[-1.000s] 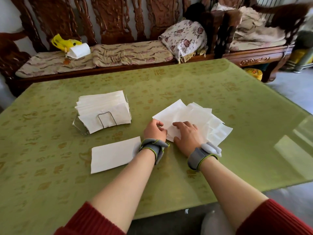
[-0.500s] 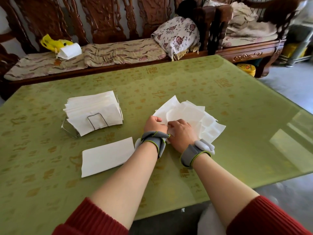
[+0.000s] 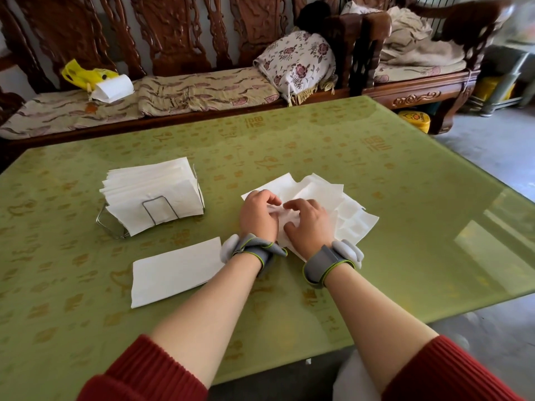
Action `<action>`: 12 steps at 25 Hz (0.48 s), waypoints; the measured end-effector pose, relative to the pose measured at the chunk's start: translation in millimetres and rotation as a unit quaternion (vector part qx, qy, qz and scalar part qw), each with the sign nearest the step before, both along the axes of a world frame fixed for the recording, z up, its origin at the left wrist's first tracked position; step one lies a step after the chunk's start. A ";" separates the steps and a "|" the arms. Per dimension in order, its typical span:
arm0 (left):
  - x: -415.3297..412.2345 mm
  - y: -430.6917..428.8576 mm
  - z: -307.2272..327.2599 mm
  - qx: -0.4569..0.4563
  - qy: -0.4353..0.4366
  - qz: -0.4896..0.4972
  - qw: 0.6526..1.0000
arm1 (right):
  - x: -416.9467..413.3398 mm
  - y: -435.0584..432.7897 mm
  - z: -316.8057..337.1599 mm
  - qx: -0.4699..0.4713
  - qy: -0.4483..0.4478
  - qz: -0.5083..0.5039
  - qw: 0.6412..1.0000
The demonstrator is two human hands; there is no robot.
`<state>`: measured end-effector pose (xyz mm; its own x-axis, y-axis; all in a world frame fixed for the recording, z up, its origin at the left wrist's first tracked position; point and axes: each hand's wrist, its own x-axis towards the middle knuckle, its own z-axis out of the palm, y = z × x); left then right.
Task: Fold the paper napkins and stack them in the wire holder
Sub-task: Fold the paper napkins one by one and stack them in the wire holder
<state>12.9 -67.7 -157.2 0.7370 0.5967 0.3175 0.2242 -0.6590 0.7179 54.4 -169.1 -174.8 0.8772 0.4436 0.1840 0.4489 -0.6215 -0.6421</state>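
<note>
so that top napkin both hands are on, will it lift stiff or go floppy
Probably floppy: the top napkin crumples between the left hand and right hand. Likely light and easily torn, looking like thin paper. It may drag the loose pile beneath along, since sheets overlap.

Wire holder [image 3: 113,227] sits left on table [image 3: 405,241] with napkin stack [image 3: 150,186] in it. Folded napkin [image 3: 173,273] lies flat in front of the holder. Loose napkin pile [image 3: 338,195] is right of the holder, mid-table. Left hand [image 3: 257,215] and right hand [image 3: 308,230] are side by side on the pile's near edge, pinching top sheet [image 3: 285,216]. Bench [image 3: 202,91] is behind the table.
</note>
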 end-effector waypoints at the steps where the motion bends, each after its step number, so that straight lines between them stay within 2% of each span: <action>1: -4.6 1.8 5.0 0.023 -0.012 -0.016 1.000 | 0.7 -0.1 0.8 0.004 -0.008 -0.014 1.000; 4: -22.7 8.2 18.9 0.069 -0.058 -0.040 0.995 | -1.1 0.9 3.0 0.005 -0.013 -0.033 0.999; 6: -35.8 12.7 24.3 0.056 -0.079 -0.037 0.995 | -0.6 0.0 4.2 0.024 0.004 -0.044 0.999; 9: -56.9 19.0 33.9 0.041 -0.112 -0.055 0.991 | -4.1 -3.8 12.5 0.085 0.036 -0.056 0.994; 12: -79.1 32.9 44.4 0.038 -0.137 -0.059 0.988 | -10.8 1.9 27.4 0.174 0.026 -0.046 0.983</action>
<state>-66.3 -34.8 -112.8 0.6795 0.4791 0.5557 -0.0534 -0.7231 0.6887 43.6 -167.2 -147.5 0.9229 0.2798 0.2645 0.3621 -0.3967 -0.8435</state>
